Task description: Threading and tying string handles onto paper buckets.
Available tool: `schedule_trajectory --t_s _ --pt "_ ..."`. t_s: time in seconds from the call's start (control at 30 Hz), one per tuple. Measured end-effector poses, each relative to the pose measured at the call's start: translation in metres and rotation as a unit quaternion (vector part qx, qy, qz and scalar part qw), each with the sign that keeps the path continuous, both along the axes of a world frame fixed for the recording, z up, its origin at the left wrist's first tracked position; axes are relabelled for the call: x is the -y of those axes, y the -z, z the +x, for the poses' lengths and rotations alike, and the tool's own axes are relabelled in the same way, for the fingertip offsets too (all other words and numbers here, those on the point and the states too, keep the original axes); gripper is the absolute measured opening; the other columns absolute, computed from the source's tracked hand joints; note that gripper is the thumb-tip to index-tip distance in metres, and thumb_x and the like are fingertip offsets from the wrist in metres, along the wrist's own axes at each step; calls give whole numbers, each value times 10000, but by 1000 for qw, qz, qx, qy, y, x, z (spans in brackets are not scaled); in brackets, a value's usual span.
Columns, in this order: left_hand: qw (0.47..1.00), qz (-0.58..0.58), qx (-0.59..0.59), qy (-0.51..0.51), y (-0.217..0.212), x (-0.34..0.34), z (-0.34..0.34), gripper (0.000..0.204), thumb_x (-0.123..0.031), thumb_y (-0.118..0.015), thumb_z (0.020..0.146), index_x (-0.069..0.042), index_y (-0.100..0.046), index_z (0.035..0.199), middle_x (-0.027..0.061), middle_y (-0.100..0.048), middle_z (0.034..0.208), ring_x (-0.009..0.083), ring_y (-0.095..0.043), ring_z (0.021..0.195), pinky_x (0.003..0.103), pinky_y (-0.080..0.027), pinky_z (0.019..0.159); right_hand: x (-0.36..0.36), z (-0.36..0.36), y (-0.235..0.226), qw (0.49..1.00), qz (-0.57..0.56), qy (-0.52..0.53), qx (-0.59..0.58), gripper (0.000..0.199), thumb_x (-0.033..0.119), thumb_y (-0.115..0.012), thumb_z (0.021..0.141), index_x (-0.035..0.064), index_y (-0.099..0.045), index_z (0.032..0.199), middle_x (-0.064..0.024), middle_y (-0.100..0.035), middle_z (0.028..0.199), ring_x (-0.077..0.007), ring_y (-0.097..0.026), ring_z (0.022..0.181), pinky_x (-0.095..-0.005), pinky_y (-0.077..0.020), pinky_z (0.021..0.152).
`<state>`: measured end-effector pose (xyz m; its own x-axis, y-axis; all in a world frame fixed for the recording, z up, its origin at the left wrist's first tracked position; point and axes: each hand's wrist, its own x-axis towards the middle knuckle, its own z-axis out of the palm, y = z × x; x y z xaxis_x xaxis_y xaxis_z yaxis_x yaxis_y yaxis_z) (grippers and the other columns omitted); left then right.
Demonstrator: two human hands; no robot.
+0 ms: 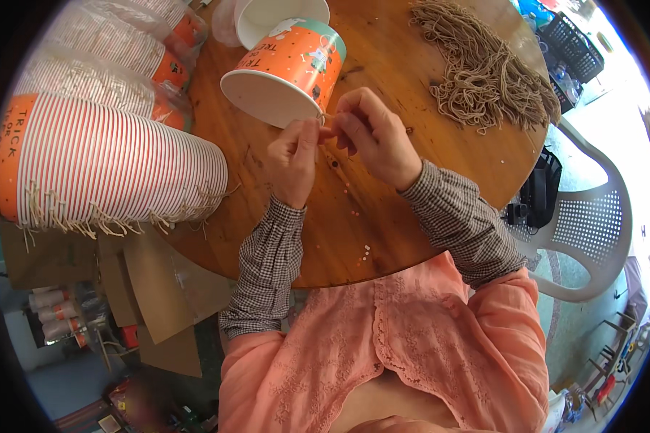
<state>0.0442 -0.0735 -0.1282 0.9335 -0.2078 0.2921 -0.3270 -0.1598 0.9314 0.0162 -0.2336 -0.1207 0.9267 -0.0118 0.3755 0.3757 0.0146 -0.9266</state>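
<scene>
An orange and teal paper bucket lies on its side on the round wooden table, its white open mouth toward me. My left hand and my right hand meet at the bucket's rim, both pinching a thin tan string attached there. A long stack of nested buckets with strings dangling from their rims lies on its side at the left. A heap of loose tan strings sits at the table's far right.
More bagged stacks of buckets lie at the far left. A white bucket stands behind the orange one. Cardboard pieces hang below the table's left edge. A white plastic chair stands to the right.
</scene>
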Motion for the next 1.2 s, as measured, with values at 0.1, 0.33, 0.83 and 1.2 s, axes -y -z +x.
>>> schedule_trajectory --t_s 0.1,0.33,0.83,1.2 --pt "964 -174 -182 86 8 -2 -1 223 -188 -522 983 0 -638 956 25 -616 800 95 -516 606 235 -411 546 -2 -3 2 993 -92 12 79 70 80 -512 955 18 -495 982 -93 -592 791 -191 -616 677 -306 -502 604" --pt "873 -329 -348 94 16 -5 5 187 -155 -523 967 -15 -645 991 30 -639 888 106 -589 779 252 -473 677 -10 -2 9 966 -215 13 146 106 47 -561 895 29 -537 997 -113 -587 849 -296 -631 741 -368 -520 635" --pt "785 -412 -421 194 18 -20 30 166 -148 -562 945 7 -610 980 18 -513 737 86 -419 575 226 -355 573 -41 -34 17 910 -241 -160 296 166 44 -591 664 79 -514 806 -70 -522 660 -271 -561 577 -385 -451 484" --pt "895 -293 -333 48 13 1 18 140 -109 -661 877 28 -658 908 29 -620 789 78 -468 556 200 -376 531 -52 -44 18 917 -154 -306 203 110 48 -568 653 38 -488 728 -101 -574 655 -312 -587 606 -405 -467 516"
